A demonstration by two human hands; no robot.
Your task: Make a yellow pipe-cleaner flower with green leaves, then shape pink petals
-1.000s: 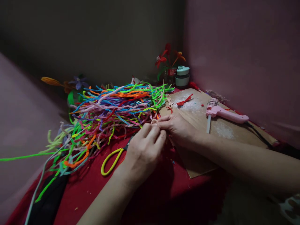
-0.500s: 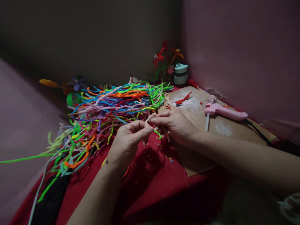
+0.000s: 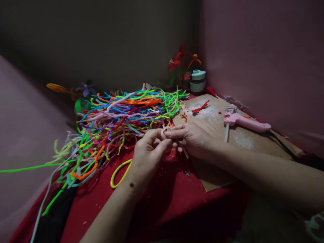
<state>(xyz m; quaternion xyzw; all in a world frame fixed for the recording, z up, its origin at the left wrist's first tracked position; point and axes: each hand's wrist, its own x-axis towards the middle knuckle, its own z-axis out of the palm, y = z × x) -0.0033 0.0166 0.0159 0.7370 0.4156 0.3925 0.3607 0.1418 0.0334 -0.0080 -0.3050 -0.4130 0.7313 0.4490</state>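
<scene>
Close together over the red cloth (image 3: 152, 206), my two hands pinch a pale pinkish pipe cleaner (image 3: 165, 129) bent into a small loop. My left hand (image 3: 152, 145) has its thumb and forefinger closed at the loop's lower left. From the other side, my right hand (image 3: 188, 135) grips it between thumb and fingertips. A straight end of it hangs below the right fingers. Just behind the hands lies a large heap of coloured pipe cleaners (image 3: 121, 114). The fingers partly hide the loop.
A pink glue gun (image 3: 249, 123) with a cord lies on a brown board (image 3: 215, 168) at the right. Red scraps (image 3: 201, 107) lie there too. A yellow loop (image 3: 112, 180) sits by my left wrist. Behind stand a light-green-lidded container (image 3: 197, 82) and red flowers (image 3: 174, 62).
My left hand has turned and moved slightly right, closer to my right hand, uncovering the yellow loop. Both hands still hold the pale pipe cleaner. The whole view has shifted slightly.
</scene>
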